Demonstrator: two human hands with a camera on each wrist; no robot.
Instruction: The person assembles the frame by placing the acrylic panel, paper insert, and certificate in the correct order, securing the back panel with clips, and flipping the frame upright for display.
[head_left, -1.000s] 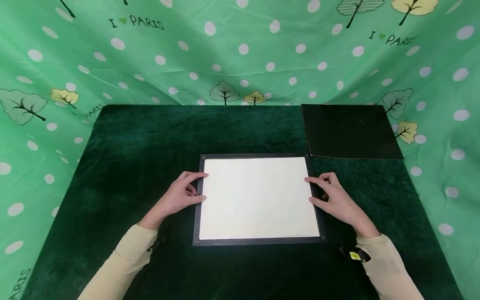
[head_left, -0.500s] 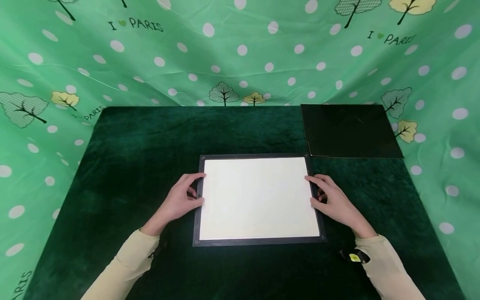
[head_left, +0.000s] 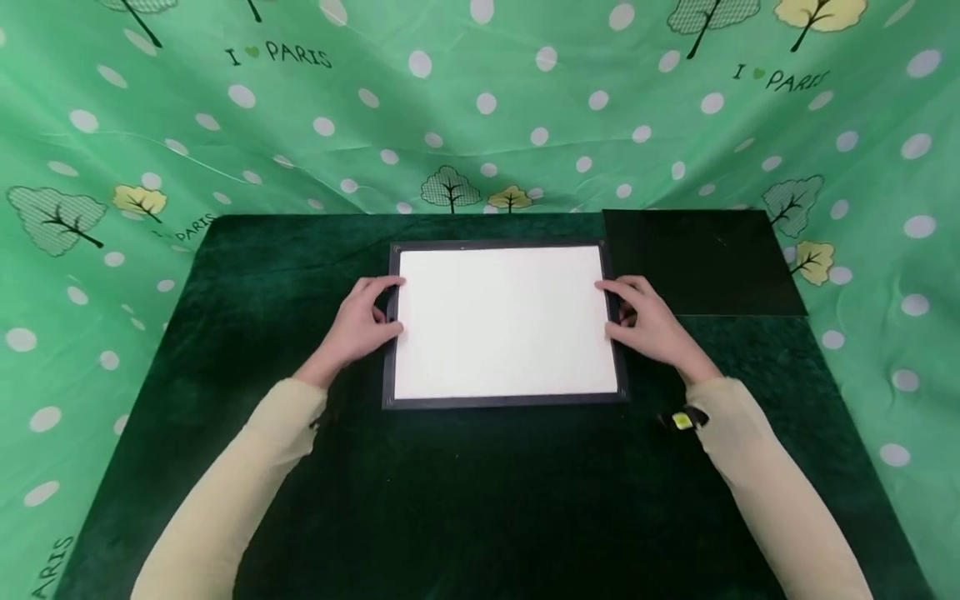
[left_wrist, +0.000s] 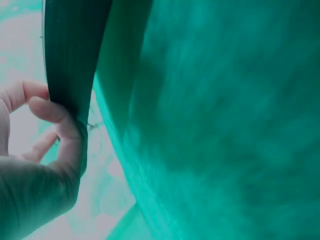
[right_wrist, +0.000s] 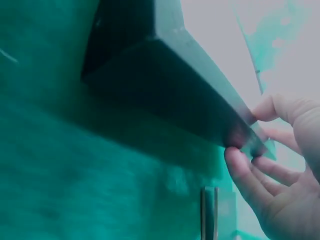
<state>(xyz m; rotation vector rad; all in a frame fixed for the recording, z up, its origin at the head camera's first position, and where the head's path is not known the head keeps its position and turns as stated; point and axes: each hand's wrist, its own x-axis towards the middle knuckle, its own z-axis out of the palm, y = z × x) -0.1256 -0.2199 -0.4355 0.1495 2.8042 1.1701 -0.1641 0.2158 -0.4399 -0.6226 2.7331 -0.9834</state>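
A rectangular, dark-framed white panel (head_left: 502,325) is held flat over the green cloth, its long sides running left to right. My left hand (head_left: 362,321) grips its left edge, thumb and index finger on the rim and other fingers curled below. In the left wrist view, those fingers (left_wrist: 70,137) wrap the dark side of the frame. At the opposite edge, my right hand (head_left: 647,323) holds the frame the same way. The right wrist view shows the frame's deep dark side (right_wrist: 165,95) above the cloth, with a shadow beneath, and the right hand's fingers (right_wrist: 250,185) on it.
A flat black rectangular panel (head_left: 705,262) lies at the table's back right corner, close beside the frame's right edge. Dark green velvety cloth (head_left: 465,500) covers the table. A green dotted curtain (head_left: 480,108) rises behind and along both sides.
Both hands have raised the framed panel off the cloth and carried it away from the body, slightly left, toward the back of the table. The black panel has stayed in place.
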